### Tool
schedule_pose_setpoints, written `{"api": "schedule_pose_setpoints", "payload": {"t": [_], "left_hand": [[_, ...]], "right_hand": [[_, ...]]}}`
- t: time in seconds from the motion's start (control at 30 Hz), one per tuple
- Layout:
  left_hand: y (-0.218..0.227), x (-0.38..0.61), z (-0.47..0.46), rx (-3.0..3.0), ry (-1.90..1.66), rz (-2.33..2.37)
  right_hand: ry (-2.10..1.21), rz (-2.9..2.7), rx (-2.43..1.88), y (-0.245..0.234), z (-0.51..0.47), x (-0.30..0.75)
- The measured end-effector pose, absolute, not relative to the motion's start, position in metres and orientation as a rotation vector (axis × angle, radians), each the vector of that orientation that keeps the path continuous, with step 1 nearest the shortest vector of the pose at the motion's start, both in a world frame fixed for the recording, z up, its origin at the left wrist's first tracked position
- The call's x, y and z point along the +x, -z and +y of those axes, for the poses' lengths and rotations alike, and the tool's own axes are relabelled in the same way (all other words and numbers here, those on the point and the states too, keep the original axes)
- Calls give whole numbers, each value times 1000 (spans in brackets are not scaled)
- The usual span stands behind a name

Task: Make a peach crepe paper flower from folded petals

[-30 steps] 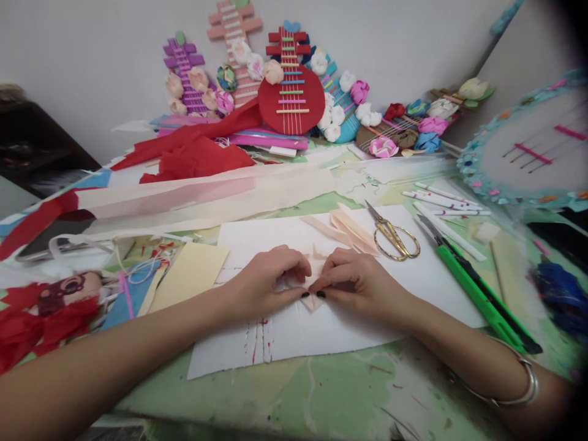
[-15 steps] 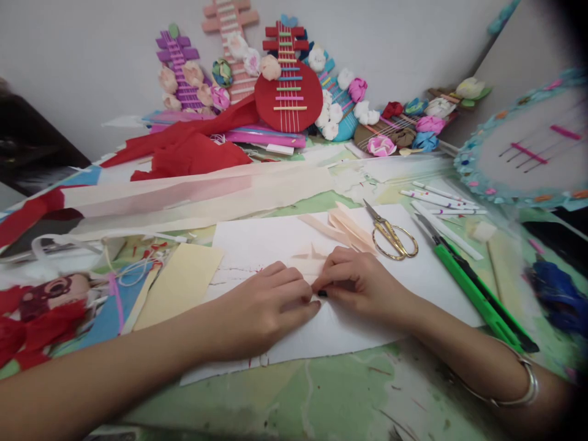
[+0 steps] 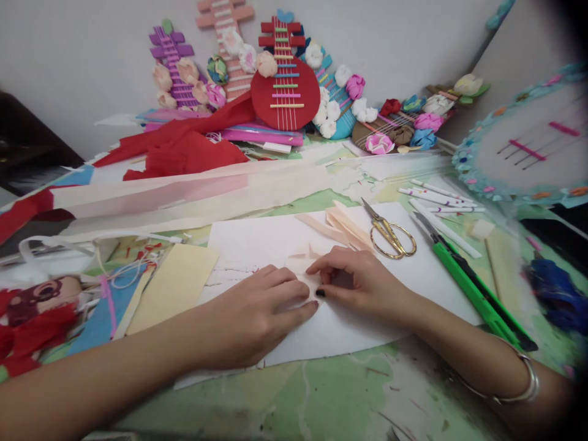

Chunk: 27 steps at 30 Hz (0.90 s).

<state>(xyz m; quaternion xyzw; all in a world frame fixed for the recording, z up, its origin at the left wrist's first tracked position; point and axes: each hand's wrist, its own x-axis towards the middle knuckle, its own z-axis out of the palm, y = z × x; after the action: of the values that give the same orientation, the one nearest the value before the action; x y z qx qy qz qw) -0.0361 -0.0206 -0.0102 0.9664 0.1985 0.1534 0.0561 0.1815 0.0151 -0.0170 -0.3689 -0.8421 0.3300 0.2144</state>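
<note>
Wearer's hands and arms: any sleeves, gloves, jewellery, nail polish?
No gloves or sleeves in view; both forearms are bare. The right wrist carries a thin silver bangle. Right hand shows a dark-polished thumbnail. Left hand shows no ring or watch.

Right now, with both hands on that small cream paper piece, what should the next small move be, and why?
Probably slide the fingertips of the right hand along the cream paper piece to press its fold flat. The left hand lies flat, pinning it to the white sheet, and its far tip seems raised.
</note>
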Motion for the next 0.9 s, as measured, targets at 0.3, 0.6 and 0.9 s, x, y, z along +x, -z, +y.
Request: {"api": "schedule_pose_setpoints", "payload": {"t": [0.3,0.6,0.9], "left_hand": [[9,-40,-15,2968,-520,475],[9,-40,-13,2936,-553,430],[8,-41,-12,2965,-478,431]], "right_hand": [[-899,-2351,-1017,17,15,182],[-931,-2335,-1009,18,17,183],[-933,-2336,-1006,18,17,183]]}}
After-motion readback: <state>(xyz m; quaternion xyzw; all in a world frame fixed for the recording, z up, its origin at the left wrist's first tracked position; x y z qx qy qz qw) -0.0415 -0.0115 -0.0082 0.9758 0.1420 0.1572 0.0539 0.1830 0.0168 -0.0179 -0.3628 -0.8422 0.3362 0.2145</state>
